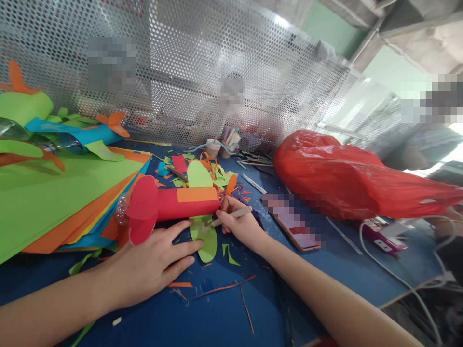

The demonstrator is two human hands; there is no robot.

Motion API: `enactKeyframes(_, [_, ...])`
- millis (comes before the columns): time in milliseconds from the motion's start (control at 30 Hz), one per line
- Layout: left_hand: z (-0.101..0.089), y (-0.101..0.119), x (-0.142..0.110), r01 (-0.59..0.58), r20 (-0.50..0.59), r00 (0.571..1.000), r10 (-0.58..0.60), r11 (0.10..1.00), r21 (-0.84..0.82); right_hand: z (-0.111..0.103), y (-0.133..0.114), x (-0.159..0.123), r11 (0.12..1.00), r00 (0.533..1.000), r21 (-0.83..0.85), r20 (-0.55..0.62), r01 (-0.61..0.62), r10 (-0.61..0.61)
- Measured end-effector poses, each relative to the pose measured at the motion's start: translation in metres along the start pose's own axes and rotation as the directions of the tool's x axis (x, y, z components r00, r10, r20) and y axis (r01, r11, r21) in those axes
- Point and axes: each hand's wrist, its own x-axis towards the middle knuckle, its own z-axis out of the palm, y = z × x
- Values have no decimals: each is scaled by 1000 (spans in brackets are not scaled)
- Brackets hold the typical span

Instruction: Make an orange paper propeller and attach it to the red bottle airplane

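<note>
A bottle wrapped in red paper [168, 205] lies on its side, with an orange strip [197, 194] along its top and a red paper propeller [142, 209] at its left end. Green paper wings stick out of both sides; the nearer wing [207, 246] points toward me. My left hand [159, 260] is open and flat, fingers spread, its fingertips touching the near wing and beside the red body. In my right hand [237, 219] is a pale pen-like stick [241, 212], pinched, its tip at the near wing where it meets the bottle.
Stacked coloured paper [83, 197] and finished paper-and-bottle planes [97, 135] fill the left. Paper scraps and scissors [179, 173] lie behind the bottle, near a cup of markers [229, 144]. A phone [292, 224], a red plastic bag [333, 173] and a white cable [394, 277] occupy the right.
</note>
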Motion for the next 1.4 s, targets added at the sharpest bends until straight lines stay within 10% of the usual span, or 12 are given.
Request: enactKeyframes(1400, [4,-2,0,-20,-37,999,20,1000,5,0,2,0,1000,999,7,32,-8,8])
